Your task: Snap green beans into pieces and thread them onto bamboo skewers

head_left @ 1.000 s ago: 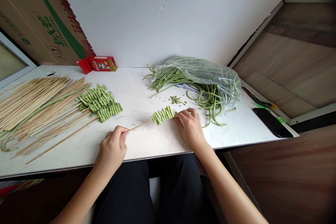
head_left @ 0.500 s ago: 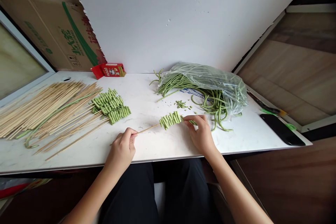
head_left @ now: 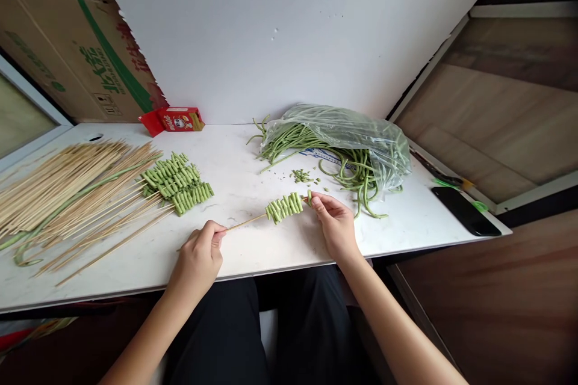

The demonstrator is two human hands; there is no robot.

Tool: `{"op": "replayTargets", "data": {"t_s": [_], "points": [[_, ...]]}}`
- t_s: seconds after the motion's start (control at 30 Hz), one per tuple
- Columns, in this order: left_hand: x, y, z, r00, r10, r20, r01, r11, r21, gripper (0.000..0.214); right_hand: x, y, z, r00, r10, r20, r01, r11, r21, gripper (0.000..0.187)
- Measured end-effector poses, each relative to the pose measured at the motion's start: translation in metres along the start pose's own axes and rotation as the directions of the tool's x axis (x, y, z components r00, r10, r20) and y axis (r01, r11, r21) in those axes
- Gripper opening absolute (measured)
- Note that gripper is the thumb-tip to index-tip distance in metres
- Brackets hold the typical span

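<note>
My left hand point(head_left: 198, 255) is closed around the lower part of a thin wooden skewer point(head_left: 246, 222), which slants up to the right above the table. Threaded near its far end is a row of short green bean pieces point(head_left: 284, 207). At the skewer's tip, my right hand point(head_left: 335, 222) pinches one more bean piece point(head_left: 309, 197) between thumb and fingers. Several finished bean skewers point(head_left: 178, 183) lie stacked to the left, their sticks pointing left. Beyond my right hand, long green beans point(head_left: 311, 138) spill out of a clear plastic bag point(head_left: 347, 123).
Loose skewers point(head_left: 58, 180) spread over the table's left side, with a long bean point(head_left: 76, 207) across them. A red box point(head_left: 180, 119) stands at the back. Bean scraps point(head_left: 301, 176) lie before the bag. A black phone point(head_left: 465, 210) rests near the right edge. A white board point(head_left: 271, 30) stands behind.
My right hand has turned and now holds a bean piece at the skewer's tip. My left hand keeps its grip on the skewer. The whole view has shifted slightly.
</note>
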State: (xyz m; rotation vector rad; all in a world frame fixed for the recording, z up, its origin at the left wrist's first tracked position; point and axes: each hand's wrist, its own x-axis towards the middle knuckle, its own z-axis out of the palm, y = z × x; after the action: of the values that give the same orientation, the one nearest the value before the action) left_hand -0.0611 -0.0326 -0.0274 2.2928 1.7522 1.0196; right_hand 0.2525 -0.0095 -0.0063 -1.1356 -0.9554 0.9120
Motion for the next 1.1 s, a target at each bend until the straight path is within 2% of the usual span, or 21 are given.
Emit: {"op": "replayTargets", "data": {"t_s": [0.3, 1.1], "points": [[0.0008, 0.0016, -0.0003, 0.998, 0.053, -0.022, -0.053, 0.999, 0.012, 0.016, -0.0008, 0.0022, 0.0007, 1.000, 0.020, -0.011, -0.020, 1.000, -0.021, 0.033], [0.0010, 0.0030, -0.0005, 0.999, 0.040, -0.016, -0.039, 0.998, 0.044, 0.016, -0.0023, -0.0021, 0.0017, 1.000, 0.021, -0.023, -0.023, 0.996, -0.091, 0.033]]}}
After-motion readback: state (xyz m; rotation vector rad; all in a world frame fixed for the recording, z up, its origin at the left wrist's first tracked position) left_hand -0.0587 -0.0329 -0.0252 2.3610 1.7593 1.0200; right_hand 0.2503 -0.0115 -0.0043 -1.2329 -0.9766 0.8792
